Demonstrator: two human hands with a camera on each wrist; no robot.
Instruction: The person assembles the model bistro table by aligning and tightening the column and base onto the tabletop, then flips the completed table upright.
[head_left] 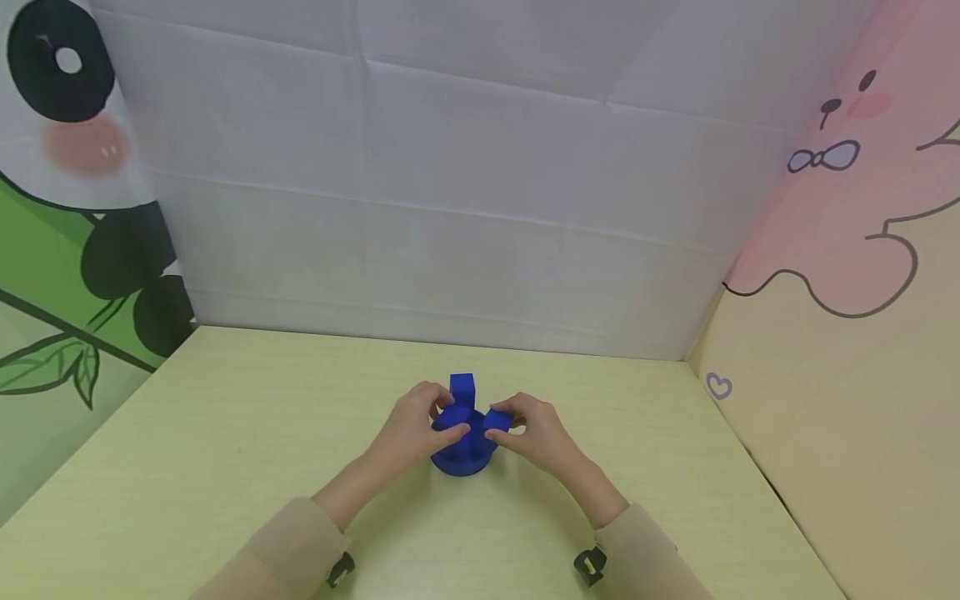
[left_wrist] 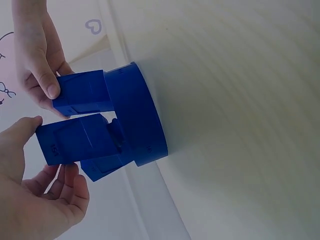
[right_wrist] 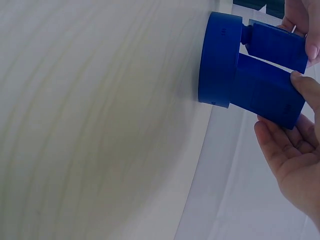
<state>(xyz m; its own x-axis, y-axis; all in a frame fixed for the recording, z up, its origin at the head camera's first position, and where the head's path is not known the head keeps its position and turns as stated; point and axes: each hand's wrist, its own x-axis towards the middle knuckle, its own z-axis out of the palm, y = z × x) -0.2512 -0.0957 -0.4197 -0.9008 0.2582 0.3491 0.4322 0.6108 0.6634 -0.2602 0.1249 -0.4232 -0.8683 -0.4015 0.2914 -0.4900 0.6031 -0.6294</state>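
Observation:
A round blue base [head_left: 461,467] with a raised rim stands on the table, and three blue blocks rise from it. My left hand [head_left: 420,421] pinches the left block [left_wrist: 75,137] near its top, thumb on the near side and fingers on the far side. With its thumb and fingers, my right hand [head_left: 536,429] grips the right block [right_wrist: 267,92], which leans slightly outward. Behind these two, the back block [head_left: 462,390] is untouched by either hand. How the lower ends sit inside the base is mostly hidden.
The pale wooden table [head_left: 225,467] spreads around the base. A white cloth wall [head_left: 480,167] closes off the back. Side panels with cartoon drawings [head_left: 840,167] stand at left and right. Small dark devices [head_left: 590,567] hang by each sleeve cuff.

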